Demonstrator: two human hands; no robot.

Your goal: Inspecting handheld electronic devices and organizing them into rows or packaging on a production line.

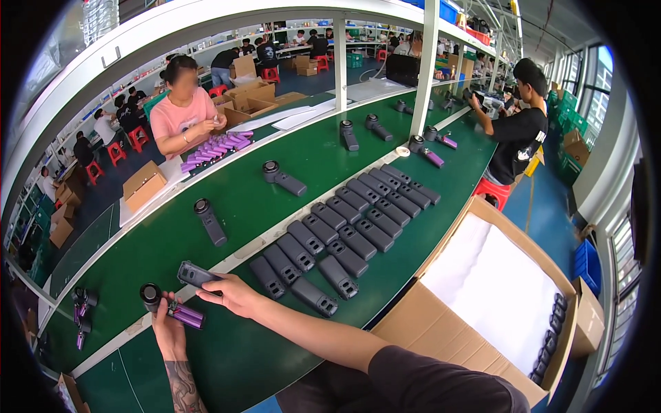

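Observation:
My left hand is closed around a partly built handheld device with a round black head and purple battery cells bare at its lower end. My right hand grips a dark grey handle casing, its end with openings pointing left, just above and right of the device. The two parts are apart. To the right of my right hand, several similar grey casings lie in slanted rows on the green workbench.
Finished-looking devices with round heads lie along the green belt beyond a pale strip. Battery assemblies lie at far left. An open cardboard box stands at right. A white post rises mid-bench. Co-workers sit opposite and at right.

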